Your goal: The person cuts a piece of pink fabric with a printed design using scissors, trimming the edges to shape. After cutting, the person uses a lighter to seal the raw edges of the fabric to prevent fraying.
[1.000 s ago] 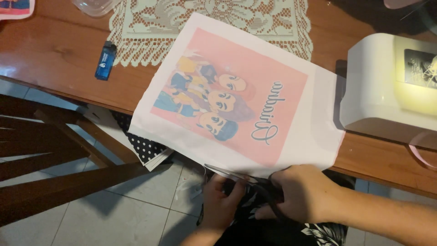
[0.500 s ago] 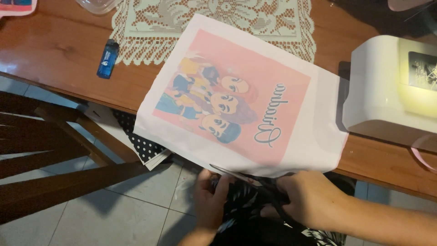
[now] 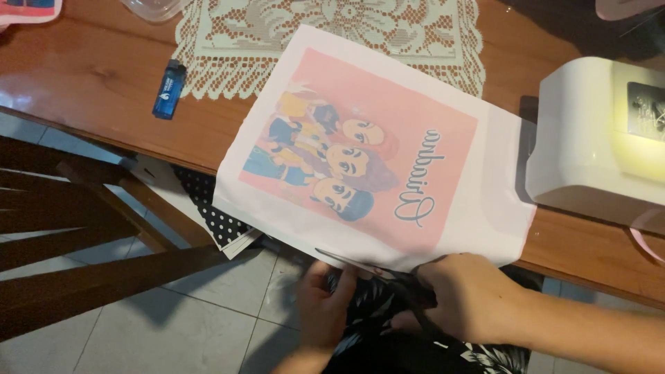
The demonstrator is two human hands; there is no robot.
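Two hands (image 3: 409, 305), scissors (image 3: 377, 273) half hidden, sheet (image 3: 367, 145)

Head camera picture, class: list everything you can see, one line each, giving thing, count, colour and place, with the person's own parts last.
printed sheet: one, white with a pink cartoon panel, lying over the table's near edge
scissors: one pair, dark, blades at the sheet's near edge
lace mat: one, cream, far side of the table, partly under the sheet
lighter: one, blue, left of the sheet
machine: one, white with a yellowish lid, right end of the table
table: one, brown wood
chair: one, dark wood, lower left
spotted sheet: one, black with white dots, below the table edge
left hand: one, under the sheet's near edge
right hand: one, gripping the scissors
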